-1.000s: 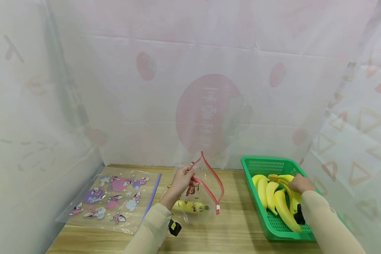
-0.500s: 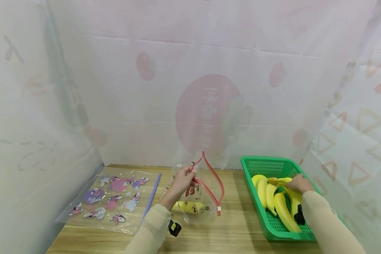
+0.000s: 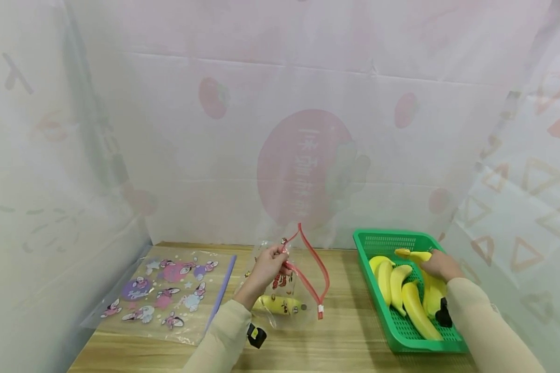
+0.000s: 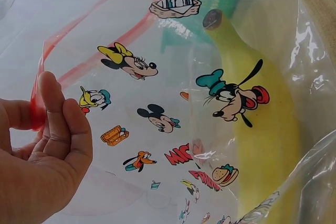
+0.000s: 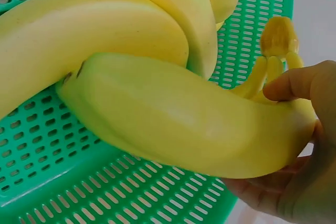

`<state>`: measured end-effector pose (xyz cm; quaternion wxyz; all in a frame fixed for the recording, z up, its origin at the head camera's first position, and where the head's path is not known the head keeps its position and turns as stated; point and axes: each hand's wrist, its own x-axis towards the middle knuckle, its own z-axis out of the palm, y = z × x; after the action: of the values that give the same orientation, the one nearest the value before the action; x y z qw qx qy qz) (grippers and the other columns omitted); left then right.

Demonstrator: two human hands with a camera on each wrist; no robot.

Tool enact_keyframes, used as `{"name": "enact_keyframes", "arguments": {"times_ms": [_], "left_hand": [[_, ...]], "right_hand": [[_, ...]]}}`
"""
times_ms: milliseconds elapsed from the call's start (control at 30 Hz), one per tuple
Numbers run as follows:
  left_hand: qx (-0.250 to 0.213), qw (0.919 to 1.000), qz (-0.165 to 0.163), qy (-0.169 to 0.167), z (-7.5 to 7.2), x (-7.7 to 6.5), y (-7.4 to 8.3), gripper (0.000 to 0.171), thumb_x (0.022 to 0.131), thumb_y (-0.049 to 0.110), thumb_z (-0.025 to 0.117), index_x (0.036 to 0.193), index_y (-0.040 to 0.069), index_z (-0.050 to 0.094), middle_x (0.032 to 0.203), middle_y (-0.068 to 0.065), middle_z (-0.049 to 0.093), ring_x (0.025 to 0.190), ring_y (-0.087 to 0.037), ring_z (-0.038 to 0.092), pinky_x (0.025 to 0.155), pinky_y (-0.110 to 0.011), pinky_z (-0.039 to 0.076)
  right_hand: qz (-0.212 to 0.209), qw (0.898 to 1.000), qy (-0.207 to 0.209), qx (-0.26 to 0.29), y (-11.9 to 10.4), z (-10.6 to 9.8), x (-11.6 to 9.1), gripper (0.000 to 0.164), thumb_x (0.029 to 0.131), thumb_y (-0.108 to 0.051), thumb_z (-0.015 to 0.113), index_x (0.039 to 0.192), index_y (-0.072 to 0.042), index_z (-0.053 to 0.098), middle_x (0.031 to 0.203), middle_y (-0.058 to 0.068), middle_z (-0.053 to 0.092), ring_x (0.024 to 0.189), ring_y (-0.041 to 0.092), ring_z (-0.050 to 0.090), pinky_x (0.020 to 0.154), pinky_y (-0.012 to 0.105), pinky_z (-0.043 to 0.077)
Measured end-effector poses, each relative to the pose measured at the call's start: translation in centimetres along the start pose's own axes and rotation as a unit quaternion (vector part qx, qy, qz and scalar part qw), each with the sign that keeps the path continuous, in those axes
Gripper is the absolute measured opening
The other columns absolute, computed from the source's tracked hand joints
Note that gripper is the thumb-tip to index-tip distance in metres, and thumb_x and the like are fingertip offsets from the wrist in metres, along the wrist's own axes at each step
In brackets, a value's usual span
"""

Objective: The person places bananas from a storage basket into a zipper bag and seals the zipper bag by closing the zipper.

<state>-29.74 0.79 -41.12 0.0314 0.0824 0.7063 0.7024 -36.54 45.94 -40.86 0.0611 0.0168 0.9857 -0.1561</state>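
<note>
My left hand (image 3: 267,268) pinches the rim of a clear zip bag (image 3: 315,254) with a red zip strip, its mouth spread wide. A single yellow banana (image 3: 276,304) lies inside; through the cartoon-printed film it also shows in the left wrist view. At the right, my right hand (image 3: 441,265) grips a bunch of bananas (image 5: 184,121) in the green basket (image 3: 427,346), thumb on top and fingers beneath. The bunch's brown crown (image 5: 278,39) sticks out past the thumb. Other loose bananas (image 3: 417,310) lie beside it in the basket.
A second clear zip bag (image 3: 189,300) with a purple zip strip and cartoon prints lies flat on the wooden table (image 3: 326,344) at the left. Printed white curtains (image 3: 308,77) stand behind and at both sides, close to the basket's right side.
My right hand has taken hold of the bunch and raised it slightly, so its crown sits higher and apart from the other bananas. The left hand and its bag have barely moved.
</note>
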Motion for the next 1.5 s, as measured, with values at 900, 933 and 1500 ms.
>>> {"name": "enact_keyframes", "arguments": {"times_ms": [900, 933, 1500], "left_hand": [[0.000, 0.9999, 0.005, 0.010, 0.1, 1.7, -2.6, 0.014, 0.098, 0.008, 0.045, 0.094, -0.002, 0.054, 0.072, -0.008, 0.062, 0.056, -0.013, 0.060, 0.059, -0.030, 0.054], [-0.001, 1.0000, 0.005, 0.008, 0.1, 1.8, -2.6, 0.014, 0.099, 0.008, 0.045, 0.094, -0.002, 0.054, 0.072, -0.008, 0.062, 0.056, -0.013, 0.060, 0.058, -0.029, 0.054], [0.004, 0.9999, 0.012, -0.006, 0.5, -0.5, 0.6, 0.018, 0.100, 0.009, 0.046, 0.093, -0.004, 0.056, 0.071, -0.011, 0.062, 0.057, -0.013, 0.060, 0.055, -0.023, 0.051]], "right_hand": [[-0.028, 0.974, 0.151, 0.167, -3.2, -1.6, -0.9, 0.068, 0.096, -0.048, 0.040, 0.126, 0.013, 0.039, 0.095, 0.023, 0.055, 0.071, 0.026, 0.056, 0.057, 0.033, 0.047], [-0.025, 0.972, 0.155, 0.176, -3.5, -1.7, -1.0, 0.069, 0.096, -0.050, 0.040, 0.125, 0.012, 0.040, 0.094, 0.023, 0.056, 0.071, 0.026, 0.057, 0.056, 0.033, 0.047], [-0.080, 0.954, 0.145, 0.249, -8.4, -1.7, -2.5, 0.044, 0.096, -0.029, 0.044, 0.121, 0.006, 0.044, 0.091, 0.020, 0.056, 0.064, 0.020, 0.055, 0.056, 0.035, 0.049]]}}
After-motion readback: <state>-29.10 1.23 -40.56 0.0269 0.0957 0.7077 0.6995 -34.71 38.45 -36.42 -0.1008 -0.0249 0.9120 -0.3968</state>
